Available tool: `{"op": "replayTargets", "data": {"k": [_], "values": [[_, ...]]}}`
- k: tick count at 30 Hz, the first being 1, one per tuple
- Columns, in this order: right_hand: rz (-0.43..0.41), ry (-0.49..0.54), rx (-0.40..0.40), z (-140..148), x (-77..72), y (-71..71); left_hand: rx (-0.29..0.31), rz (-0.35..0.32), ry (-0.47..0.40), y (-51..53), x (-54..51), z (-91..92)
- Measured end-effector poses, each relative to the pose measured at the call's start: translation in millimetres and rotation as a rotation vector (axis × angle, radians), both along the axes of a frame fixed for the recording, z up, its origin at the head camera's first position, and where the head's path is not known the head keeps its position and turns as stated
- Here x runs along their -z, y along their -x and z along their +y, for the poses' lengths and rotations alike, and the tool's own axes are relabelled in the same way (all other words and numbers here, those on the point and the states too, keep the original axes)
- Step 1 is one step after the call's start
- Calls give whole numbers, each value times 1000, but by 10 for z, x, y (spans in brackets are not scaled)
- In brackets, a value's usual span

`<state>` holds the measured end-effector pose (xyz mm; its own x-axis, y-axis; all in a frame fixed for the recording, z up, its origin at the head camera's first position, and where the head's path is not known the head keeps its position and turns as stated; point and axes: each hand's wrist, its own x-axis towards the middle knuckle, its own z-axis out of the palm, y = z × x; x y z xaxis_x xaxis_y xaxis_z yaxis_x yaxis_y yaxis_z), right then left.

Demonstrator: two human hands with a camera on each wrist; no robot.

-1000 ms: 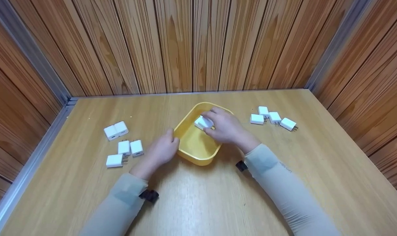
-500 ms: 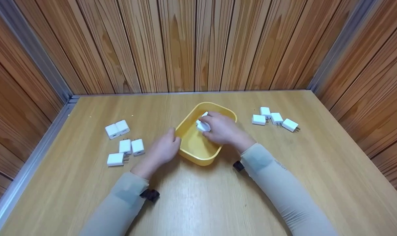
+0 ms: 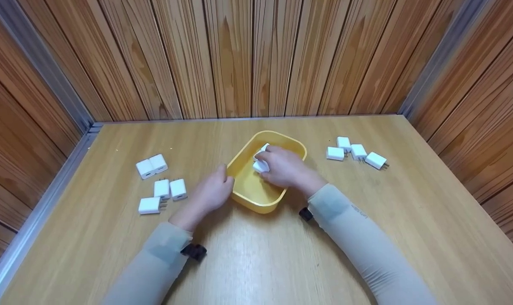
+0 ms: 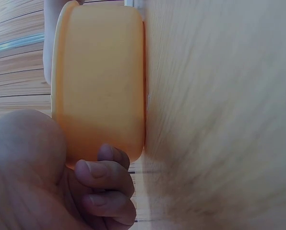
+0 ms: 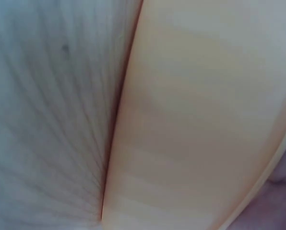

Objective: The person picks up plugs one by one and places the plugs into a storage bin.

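A yellow plastic tub (image 3: 256, 206) stands at an angle in the middle of the table. My left hand (image 3: 207, 191) grips its left rim; in the left wrist view the thumb lies at the rim and the fingers (image 4: 107, 175) curl against the outer wall. Reaching over the right side, my right hand (image 3: 284, 168) is inside the tub and pinches a white charger plug (image 3: 260, 166). White also shows just behind the fingertips, where another charger (image 3: 263, 148) is mostly hidden. The right wrist view holds mainly the tub's outer wall (image 5: 196, 115).
Several white chargers lie left of the tub, a touching pair (image 3: 151, 166) behind and a looser group (image 3: 162, 189) in front. On the right is another cluster of chargers (image 3: 358, 152), some with prongs showing. Wood-panelled walls (image 3: 233, 59) border the wooden table (image 3: 265, 262).
The right hand has moved slightly left and lower within the tub, shifting the charger in its fingers toward me. The left hand keeps its hold on the rim.
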<state>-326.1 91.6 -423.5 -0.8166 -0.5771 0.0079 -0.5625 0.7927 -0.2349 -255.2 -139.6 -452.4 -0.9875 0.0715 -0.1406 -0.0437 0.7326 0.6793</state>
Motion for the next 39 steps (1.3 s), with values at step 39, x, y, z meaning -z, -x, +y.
{"op": "replayTargets", "data": {"k": [39], "values": [[115, -72, -81, -101, 55, 7, 6, 33, 19, -13, -5, 4]]}}
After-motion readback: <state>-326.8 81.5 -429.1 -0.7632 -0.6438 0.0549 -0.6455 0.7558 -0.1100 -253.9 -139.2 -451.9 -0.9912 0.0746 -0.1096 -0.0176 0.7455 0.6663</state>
